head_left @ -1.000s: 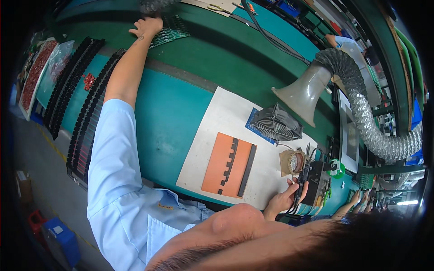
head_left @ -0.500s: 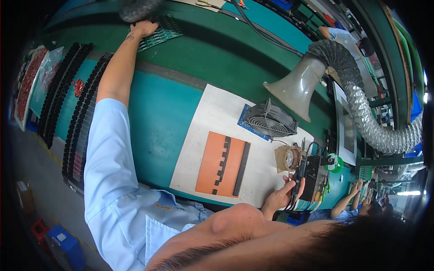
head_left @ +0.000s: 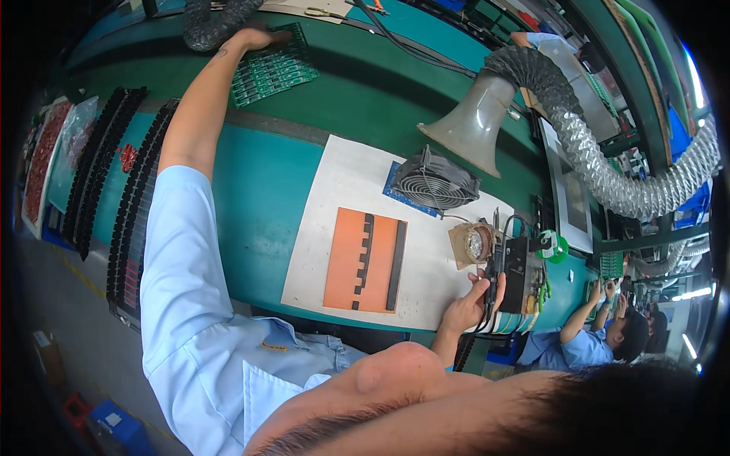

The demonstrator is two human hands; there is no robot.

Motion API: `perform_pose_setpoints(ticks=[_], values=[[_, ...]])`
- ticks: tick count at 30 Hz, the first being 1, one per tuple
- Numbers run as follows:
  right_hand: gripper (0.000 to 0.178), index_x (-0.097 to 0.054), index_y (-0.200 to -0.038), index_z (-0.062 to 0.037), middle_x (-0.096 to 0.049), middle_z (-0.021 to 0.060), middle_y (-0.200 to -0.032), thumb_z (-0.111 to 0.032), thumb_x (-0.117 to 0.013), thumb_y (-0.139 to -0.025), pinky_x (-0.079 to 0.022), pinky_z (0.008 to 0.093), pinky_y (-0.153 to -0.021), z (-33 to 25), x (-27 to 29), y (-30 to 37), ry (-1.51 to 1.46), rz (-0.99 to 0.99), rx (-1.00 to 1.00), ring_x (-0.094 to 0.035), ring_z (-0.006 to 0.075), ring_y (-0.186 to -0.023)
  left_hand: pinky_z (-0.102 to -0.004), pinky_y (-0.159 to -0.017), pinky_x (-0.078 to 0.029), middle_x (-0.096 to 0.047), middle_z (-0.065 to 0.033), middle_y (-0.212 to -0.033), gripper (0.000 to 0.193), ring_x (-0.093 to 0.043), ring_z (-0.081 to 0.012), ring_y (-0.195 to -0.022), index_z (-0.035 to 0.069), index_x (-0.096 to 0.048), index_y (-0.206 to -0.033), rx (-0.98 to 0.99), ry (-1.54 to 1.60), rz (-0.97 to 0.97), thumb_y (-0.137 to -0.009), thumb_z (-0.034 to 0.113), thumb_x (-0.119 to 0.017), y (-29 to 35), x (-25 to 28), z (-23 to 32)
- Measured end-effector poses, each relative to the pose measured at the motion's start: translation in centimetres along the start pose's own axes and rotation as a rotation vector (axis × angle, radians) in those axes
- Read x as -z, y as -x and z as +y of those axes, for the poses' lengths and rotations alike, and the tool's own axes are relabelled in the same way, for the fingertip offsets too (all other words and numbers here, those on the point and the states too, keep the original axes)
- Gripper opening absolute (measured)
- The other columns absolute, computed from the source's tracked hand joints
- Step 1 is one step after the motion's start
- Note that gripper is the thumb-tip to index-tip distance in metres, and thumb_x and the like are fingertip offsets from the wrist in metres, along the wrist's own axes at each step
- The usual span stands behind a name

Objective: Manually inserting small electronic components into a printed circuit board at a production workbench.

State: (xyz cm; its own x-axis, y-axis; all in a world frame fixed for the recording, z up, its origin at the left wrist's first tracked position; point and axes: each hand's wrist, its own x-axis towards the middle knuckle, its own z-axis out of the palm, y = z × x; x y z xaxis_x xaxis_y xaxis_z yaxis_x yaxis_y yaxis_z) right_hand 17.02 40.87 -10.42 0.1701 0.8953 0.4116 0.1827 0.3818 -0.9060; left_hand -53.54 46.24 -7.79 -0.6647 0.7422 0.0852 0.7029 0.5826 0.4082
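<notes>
My left hand [head_left: 257,38] reaches to the far left of the bench. It grips the far edge of a green circuit board panel [head_left: 275,76], which carries several rows of small boards; the fingertips are partly hidden. At the front right, my right hand [head_left: 465,305] closes around the dark handle of a soldering iron [head_left: 494,277]. The iron points away from me, beside a round tip-cleaner cup [head_left: 477,242] and a black station box [head_left: 523,275]. In front of me an orange fixture plate [head_left: 344,262] with dark strips lies on a white sheet [head_left: 312,258].
A small black fan [head_left: 437,182] stands behind the orange plate. A fume hood [head_left: 475,125] with a ribbed duct [head_left: 608,171] hangs at the right, and another duct [head_left: 213,26] is near my left hand. Black slotted racks [head_left: 141,205] stand left. A co-worker [head_left: 585,334] sits at the right.
The circuit board panel shows more fully now, and my left hand has shifted slightly farther away along with it. My right hand keeps the soldering iron. The whole view has turned slightly.
</notes>
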Motion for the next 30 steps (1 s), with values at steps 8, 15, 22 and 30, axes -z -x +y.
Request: perform_pose_setpoints(ticks=[8, 15, 22, 30], values=[[0.038, -0.044, -0.138, 0.0006, -0.064, 0.0173, -0.11, -0.013, -0.052, -0.103, -0.053, 0.0304, -0.084, 0.2, 0.9, 0.8, -0.007, 0.01, 0.042, -0.065, 0.0191, -0.092, -0.0345, -0.078, -0.054, -0.072, -0.0093, -0.09, 0.047, -0.067, -0.0206, -0.079, -0.002, -0.072, -0.104, -0.286, -0.189, 0.121, -0.086, 0.041, -0.072, 3.7, 4.9, 8.8], [0.039, -0.044, -0.137, 0.0009, -0.064, 0.0173, -0.112, -0.013, -0.053, -0.103, -0.054, 0.0308, -0.085, -0.2, 0.3, 0.6, -0.046, -0.029, 0.106, -0.066, 0.0198, -0.094, -0.0389, -0.079, -0.053, -0.07, -0.0201, -0.099, 0.048, -0.066, -0.0308, -0.085, 0.0, -0.07, -0.106, -0.045, 0.311, -0.118, -0.081, 0.04, -0.069, 5.9, 11.4, 6.8], [0.039, -0.045, -0.138, 0.0011, -0.063, 0.0173, -0.113, -0.013, -0.053, -0.103, -0.054, 0.0302, -0.085, -0.9, 0.7, 0.6, -0.107, -0.037, 0.105, -0.066, 0.0196, -0.094, -0.0384, -0.067, -0.056, -0.071, -0.015, -0.087, 0.05, -0.068, -0.0262, -0.072, -0.006, -0.071, -0.102, 0.145, 0.358, 0.234, -0.083, 0.04, -0.073, 19.0, 18.7, 1.8], [0.039, -0.045, -0.138, 0.0004, -0.063, 0.0183, -0.114, -0.016, -0.052, -0.104, -0.055, 0.0304, -0.083, -0.5, 1.1, 0.8, -0.095, -0.049, 0.163, -0.066, 0.0201, -0.095, -0.0405, -0.072, -0.057, -0.071, -0.0192, -0.099, 0.054, -0.07, -0.0273, -0.083, -0.01, -0.069, -0.107, 0.642, 0.565, 0.154, -0.084, 0.038, -0.075, 30.2, 16.4, -7.9]])
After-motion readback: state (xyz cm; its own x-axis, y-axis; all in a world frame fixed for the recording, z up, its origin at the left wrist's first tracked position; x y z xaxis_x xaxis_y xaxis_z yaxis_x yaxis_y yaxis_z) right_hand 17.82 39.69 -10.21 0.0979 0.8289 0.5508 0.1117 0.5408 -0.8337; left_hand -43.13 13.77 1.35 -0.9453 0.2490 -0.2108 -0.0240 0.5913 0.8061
